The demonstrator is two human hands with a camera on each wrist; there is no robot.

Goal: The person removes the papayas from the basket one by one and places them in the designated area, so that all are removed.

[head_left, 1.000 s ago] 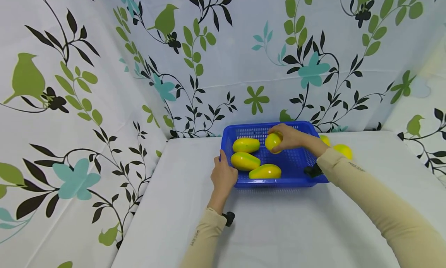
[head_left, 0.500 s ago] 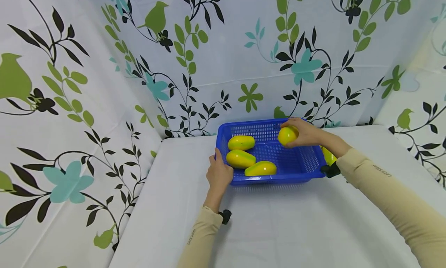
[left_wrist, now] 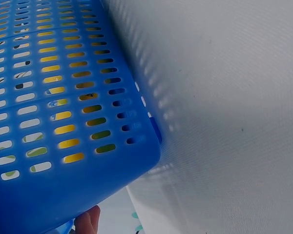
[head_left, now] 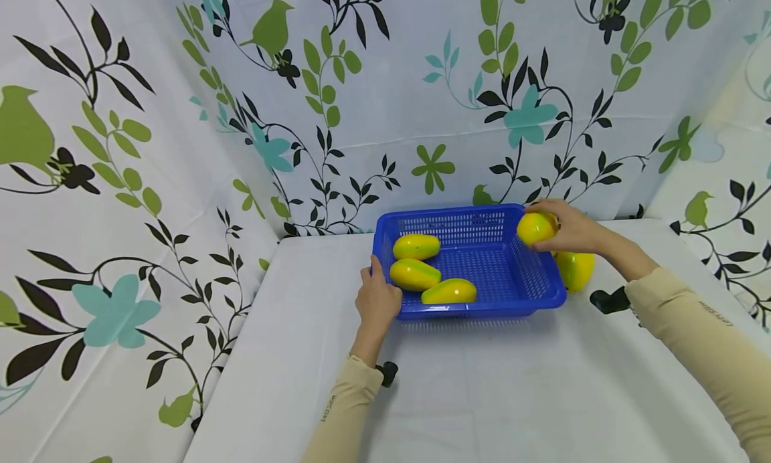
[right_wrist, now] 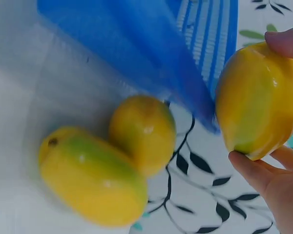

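A blue perforated plastic basket (head_left: pixel 476 310) stands on the white-covered table. My left hand (head_left: pixel 378 297) grips its left rim; in the left wrist view only fingertips (left_wrist: pixel 88 222) show below the basket's wall. My right hand (head_left: pixel 572 231) holds a yellow-green mango (head_left: pixel 535 229) over the basket's right rim, thumb and fingers round it, as the right wrist view also shows. Three mangoes lie inside at the left: one at the back (head_left: pixel 416 247), a middle mango (head_left: pixel 415 275) and a front mango (head_left: pixel 450 292).
Just right of the basket, two more mangoes lie side by side on the table: a longer mango (right_wrist: pixel 93 178) and a mango seen end-on (right_wrist: pixel 142 131). Behind the table hangs a white cloth (head_left: pixel 361 142) printed with leaves, flowers and birds.
My right hand has carried the mango rightward, from above the basket's inside to its right rim. My left hand stays on the left rim. The head view has shifted slightly.
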